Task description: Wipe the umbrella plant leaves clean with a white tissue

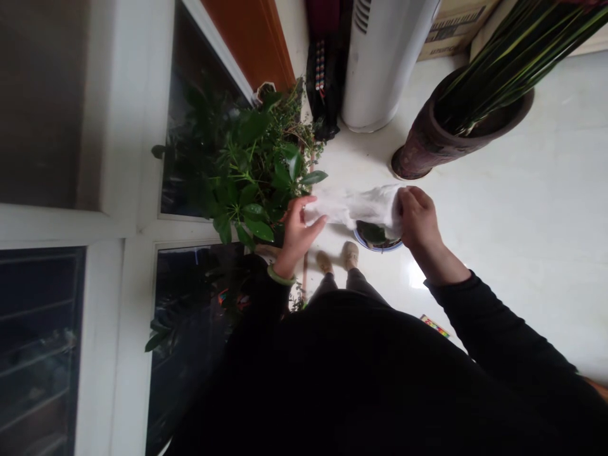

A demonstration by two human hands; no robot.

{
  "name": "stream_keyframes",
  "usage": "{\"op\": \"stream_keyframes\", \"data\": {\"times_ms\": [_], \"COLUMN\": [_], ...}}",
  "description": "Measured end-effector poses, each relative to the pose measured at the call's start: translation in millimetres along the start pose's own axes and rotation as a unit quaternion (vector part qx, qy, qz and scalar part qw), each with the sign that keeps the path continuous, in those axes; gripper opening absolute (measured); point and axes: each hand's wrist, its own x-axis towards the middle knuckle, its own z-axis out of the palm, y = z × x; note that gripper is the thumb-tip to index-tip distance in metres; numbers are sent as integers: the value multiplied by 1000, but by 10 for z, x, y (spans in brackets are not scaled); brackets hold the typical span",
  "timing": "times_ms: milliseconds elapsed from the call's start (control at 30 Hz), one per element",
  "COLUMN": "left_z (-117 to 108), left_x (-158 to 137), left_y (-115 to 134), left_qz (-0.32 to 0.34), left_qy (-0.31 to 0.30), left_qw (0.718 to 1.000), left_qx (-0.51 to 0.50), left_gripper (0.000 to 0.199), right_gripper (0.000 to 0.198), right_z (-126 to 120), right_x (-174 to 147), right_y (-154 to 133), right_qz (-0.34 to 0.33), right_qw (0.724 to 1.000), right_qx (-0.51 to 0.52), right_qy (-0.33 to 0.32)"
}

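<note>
A thin white cloth [363, 206], perhaps a tissue, stretches crumpled between my two hands in front of me. My left hand [300, 229] holds its left end, thumb and fingers curved around it. At the other end, my right hand [420, 215] is closed on the cloth in a pinch. A leafy green plant [251, 183] is right beside my left hand. Below the cloth, and partly hidden by it, a low blue-rimmed pot [380, 247] with a broad leaf stands on the floor.
White-framed glass windows [128, 158] line the left side. Ahead are a white rounded column-shaped appliance [387, 69], a tall brown planter [430, 136] with long leaves, and a cardboard box [451, 31]. A colourful flat item [434, 325] lies on the pale floor [536, 240].
</note>
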Motion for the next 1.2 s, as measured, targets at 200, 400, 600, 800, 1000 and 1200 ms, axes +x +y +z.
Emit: {"op": "stream_keyframes", "data": {"times_ms": [200,400,600,800,1000,1200], "left_z": [-101,-207,-66,-149,-208,-72], "left_x": [99,119,78,43,3,72], "left_y": [28,9,-64,154,104,-35], "left_qz": [82,50,29,-42,-171,-126], "left_qy": [-105,-190,-180,-216,-49,-2], "left_qw": [987,968,961,974,981,987], "left_qx": [88,158,209,49,-81,-97], "left_gripper": [27,14,26,13,40,29], "right_gripper": [24,21,28,58,48,43], "right_z": [5,-74,-121,-264,-272,-92], "right_x": [92,161,193,239,224,75], "right_y": [-99,-247,-319,-323,-245,-182], "right_qz": [-36,38,79,-12,40,168], "right_qw": [995,991,979,933,937,956], "right_qx": [18,42,67,-103,-47,135], "right_qy": [92,-119,-175,-346,-343,-199]}}
